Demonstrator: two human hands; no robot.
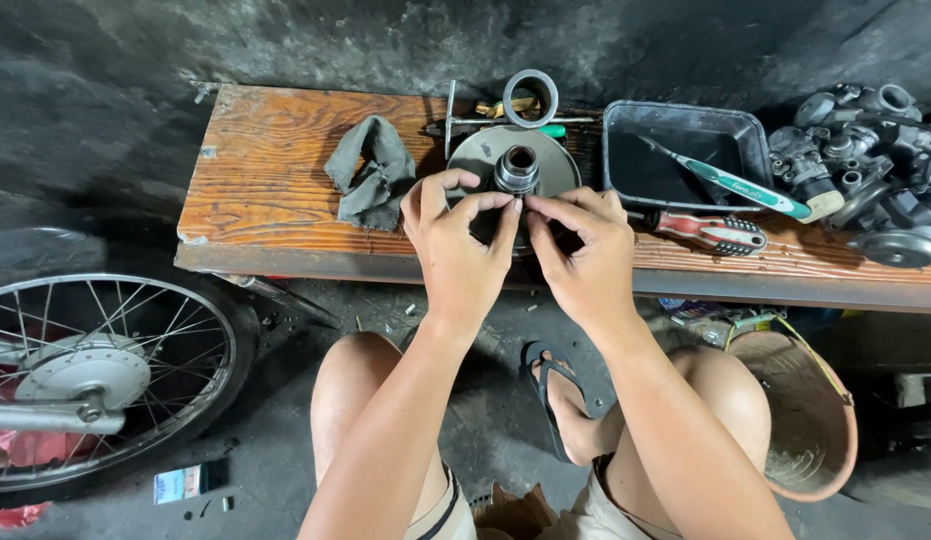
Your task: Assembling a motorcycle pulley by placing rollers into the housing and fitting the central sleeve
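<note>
Head view: a tiny part, too small to be told apart, is pinched where the fingertips of both hands meet, just in front of the metal hub (516, 168) that stands upright at the middle of a round grey disc (512, 165). The hub's axis points straight up, directly beyond the fingers. The left hand (458, 245) and the right hand (585, 250) are closed together at equal reach. The disc is laid on a worn wooden bench (275, 150), flanked by a grey rag (373, 170) on the left and a black tray (685, 155) with a toothbrush (735, 185) on the right. A spoked wheel (95, 375) is seen on the dark concrete floor.
</note>
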